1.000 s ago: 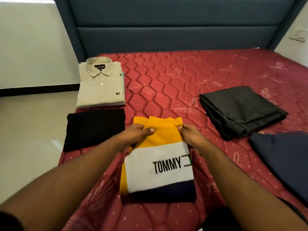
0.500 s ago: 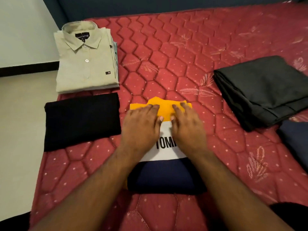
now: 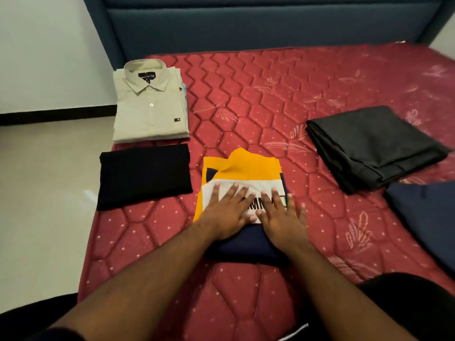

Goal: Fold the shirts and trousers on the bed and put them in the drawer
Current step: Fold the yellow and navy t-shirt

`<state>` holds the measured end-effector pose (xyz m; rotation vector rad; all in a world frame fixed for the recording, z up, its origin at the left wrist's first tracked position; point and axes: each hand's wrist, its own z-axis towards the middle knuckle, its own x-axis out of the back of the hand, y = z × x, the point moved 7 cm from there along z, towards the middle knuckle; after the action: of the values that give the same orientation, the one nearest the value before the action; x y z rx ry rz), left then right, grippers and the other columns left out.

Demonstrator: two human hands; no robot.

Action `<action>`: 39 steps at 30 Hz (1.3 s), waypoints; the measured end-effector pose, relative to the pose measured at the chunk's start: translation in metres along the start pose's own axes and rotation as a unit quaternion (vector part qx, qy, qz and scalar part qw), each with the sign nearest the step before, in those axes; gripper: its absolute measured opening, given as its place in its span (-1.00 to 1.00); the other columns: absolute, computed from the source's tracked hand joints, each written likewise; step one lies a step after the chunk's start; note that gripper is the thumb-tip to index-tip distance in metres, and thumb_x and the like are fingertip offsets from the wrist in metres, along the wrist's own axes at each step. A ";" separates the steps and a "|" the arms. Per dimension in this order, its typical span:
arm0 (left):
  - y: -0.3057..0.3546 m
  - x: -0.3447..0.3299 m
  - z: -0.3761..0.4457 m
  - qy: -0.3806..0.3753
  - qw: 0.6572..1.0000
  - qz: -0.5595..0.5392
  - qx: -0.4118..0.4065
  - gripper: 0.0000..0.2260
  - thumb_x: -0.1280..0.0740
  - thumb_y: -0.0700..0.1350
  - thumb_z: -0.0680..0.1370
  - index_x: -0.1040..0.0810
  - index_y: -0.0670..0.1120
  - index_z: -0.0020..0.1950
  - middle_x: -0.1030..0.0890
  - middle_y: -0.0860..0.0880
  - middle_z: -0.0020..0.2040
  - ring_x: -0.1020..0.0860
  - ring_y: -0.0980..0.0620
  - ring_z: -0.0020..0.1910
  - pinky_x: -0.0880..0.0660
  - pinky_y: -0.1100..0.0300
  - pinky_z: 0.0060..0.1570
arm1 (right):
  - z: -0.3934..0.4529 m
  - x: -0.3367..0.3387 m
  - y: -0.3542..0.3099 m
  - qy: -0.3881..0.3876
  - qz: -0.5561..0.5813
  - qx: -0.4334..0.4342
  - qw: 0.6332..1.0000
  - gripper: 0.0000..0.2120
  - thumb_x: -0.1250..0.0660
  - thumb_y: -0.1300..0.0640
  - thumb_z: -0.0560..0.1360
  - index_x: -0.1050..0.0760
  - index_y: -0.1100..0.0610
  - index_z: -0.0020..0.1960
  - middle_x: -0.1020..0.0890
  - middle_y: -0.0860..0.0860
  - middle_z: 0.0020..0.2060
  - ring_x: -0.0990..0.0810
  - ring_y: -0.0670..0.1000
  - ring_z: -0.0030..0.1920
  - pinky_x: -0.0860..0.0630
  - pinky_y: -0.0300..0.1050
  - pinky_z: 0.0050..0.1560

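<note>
A: Left hand (image 3: 227, 212): flat, fingers spread, palm down on tee (image 3: 242, 173); grips nothing. Right hand (image 3: 283, 216): same, flat beside it, thumbs nearly touching.

B: Tee, location?

A: Bed (image 3: 270, 99), 6 o'clock edge, directly before you. Folded; yellow panel at its 12 o'clock, white band under your fingers, navy part under your wrists.

B: Other stock?

A: Beige shirt (image 3: 150, 112), folded, 10 o'clock. Black piece (image 3: 144, 175), folded, 9 o'clock, just beside tee. Grey trousers (image 3: 374, 146), folded, 2 o'clock. Navy cloth (image 3: 428, 217), 3 o'clock, partly out of frame; fold state cannot be told. Drawer: not visible.

B: Step in hand?

A: Likely smoothing the last fold. Advice: yellow layer sits uneven, one corner peaks at 12 o'clock and a dark patch shows at its 9 o'clock side. Sweep your palms outward from centre toward 9 and 3, then square that top edge. Press evenly; lopsided pushing may skew the layers beneath.
</note>
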<state>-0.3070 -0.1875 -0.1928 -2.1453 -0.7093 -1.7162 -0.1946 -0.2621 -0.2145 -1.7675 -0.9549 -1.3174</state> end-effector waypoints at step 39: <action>-0.006 -0.022 -0.059 0.127 0.955 -0.188 0.192 -0.35 0.10 0.34 0.53 -0.23 0.08 0.54 -0.13 -0.09 0.58 -0.10 -0.14 0.55 -0.17 -0.12 0.46 | -0.064 0.002 -0.013 0.047 0.097 -0.014 0.994 -0.28 0.28 -0.37 0.43 -0.07 -0.17 0.53 -0.22 -0.05 0.50 -0.13 0.08 0.51 -0.01 0.30 0.46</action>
<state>-0.3622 -0.2173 -0.2002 -1.5645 -1.3150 -1.8026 -0.2330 -0.3119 -0.1977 -1.7551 -0.6968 -1.2830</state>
